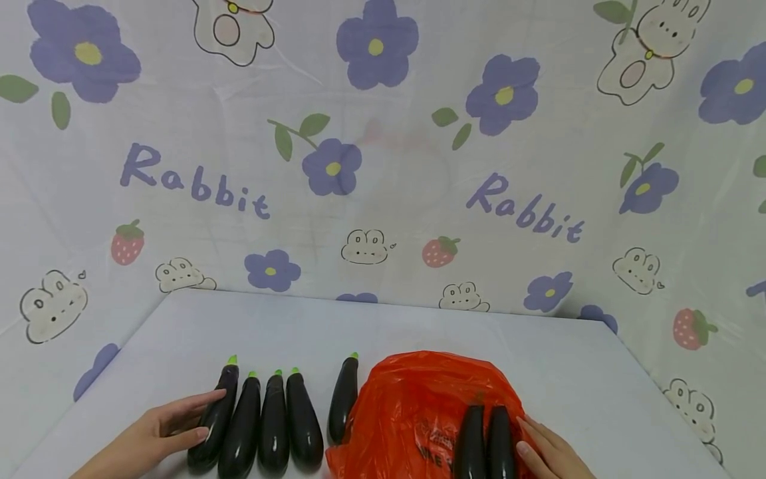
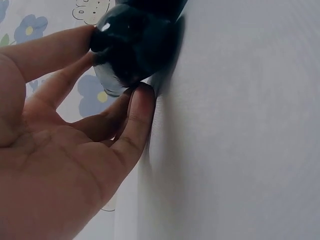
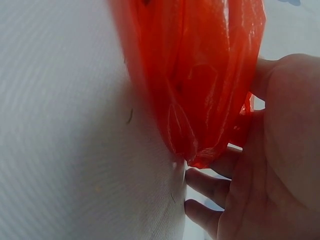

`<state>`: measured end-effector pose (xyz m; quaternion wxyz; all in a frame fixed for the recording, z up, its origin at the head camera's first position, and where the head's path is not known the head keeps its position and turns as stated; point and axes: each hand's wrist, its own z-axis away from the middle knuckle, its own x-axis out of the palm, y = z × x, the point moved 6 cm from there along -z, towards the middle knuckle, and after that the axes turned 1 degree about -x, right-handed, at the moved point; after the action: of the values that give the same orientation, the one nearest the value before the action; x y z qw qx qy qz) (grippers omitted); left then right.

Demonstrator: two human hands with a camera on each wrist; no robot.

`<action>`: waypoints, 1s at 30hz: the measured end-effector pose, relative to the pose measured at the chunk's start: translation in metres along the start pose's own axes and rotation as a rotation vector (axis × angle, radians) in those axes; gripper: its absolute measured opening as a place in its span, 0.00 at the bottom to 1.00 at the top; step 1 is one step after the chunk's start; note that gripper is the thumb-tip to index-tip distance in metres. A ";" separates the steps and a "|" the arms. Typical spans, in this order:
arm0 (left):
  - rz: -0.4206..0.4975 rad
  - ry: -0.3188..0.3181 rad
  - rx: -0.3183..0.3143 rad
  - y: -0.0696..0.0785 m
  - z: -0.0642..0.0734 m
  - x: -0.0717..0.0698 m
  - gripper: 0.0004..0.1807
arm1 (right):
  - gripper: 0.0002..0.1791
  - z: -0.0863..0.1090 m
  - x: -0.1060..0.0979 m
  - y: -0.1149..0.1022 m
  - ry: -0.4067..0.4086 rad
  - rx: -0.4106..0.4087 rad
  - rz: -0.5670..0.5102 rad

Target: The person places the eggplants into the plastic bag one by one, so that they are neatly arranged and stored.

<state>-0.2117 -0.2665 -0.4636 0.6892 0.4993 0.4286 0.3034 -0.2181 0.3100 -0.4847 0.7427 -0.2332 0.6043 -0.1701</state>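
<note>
So, left to right: left hand (image 1: 158,429), fingers spread and slightly bent, thumb and fingertips touching the leftmost eggplant (image 1: 223,416); how firm the contact is, can't tell. That eggplant lies on the white table (image 1: 299,326), green stub pointing away from the person. Next, three more eggplants (image 1: 273,426) side by side, stubs the same way. Handling guess: moderately heavy, firm with a little give, glossy skin so slippery, bruises if dropped. Best hold is around the body just above the fat end (the neck alone would let it swing).

Fifth eggplant (image 1: 343,402) is apart from the row, against the red plastic bag (image 1: 407,406). Bag is thin, limp, crumpled; should weigh next to nothing itself, and tears easily. Two dark eggplants (image 1: 471,442) show at its right part; inside or on top, can't tell. Other contents hidden. Right hand (image 1: 553,449): fingers loosely spread, touching the bag's right side, not wrapped round anything.
</note>
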 end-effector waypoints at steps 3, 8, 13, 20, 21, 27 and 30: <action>0.009 -0.013 0.013 0.000 0.001 0.001 0.31 | 0.42 -0.001 0.000 -0.001 -0.003 0.008 0.009; 0.009 -0.013 0.007 -0.001 0.000 0.000 0.32 | 0.42 -0.001 0.000 -0.002 -0.006 0.025 0.015; 0.012 0.006 0.001 -0.002 0.000 -0.001 0.32 | 0.43 -0.001 0.000 -0.003 -0.003 0.034 0.014; 0.011 0.055 -0.013 -0.002 0.000 -0.002 0.34 | 0.42 -0.003 0.000 -0.002 0.004 0.017 0.026; 0.009 0.062 -0.018 -0.002 0.000 -0.002 0.34 | 0.41 -0.003 0.000 -0.002 0.005 0.014 0.025; -0.006 0.091 -0.014 -0.003 0.001 -0.003 0.33 | 0.42 -0.003 0.001 -0.001 0.007 0.013 0.023; -0.013 0.124 -0.002 0.000 0.001 -0.004 0.33 | 0.41 -0.003 0.000 -0.001 0.019 0.003 0.030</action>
<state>-0.2123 -0.2706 -0.4622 0.6637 0.4762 0.4733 0.3297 -0.2205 0.3082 -0.4846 0.7396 -0.2214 0.6145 -0.1620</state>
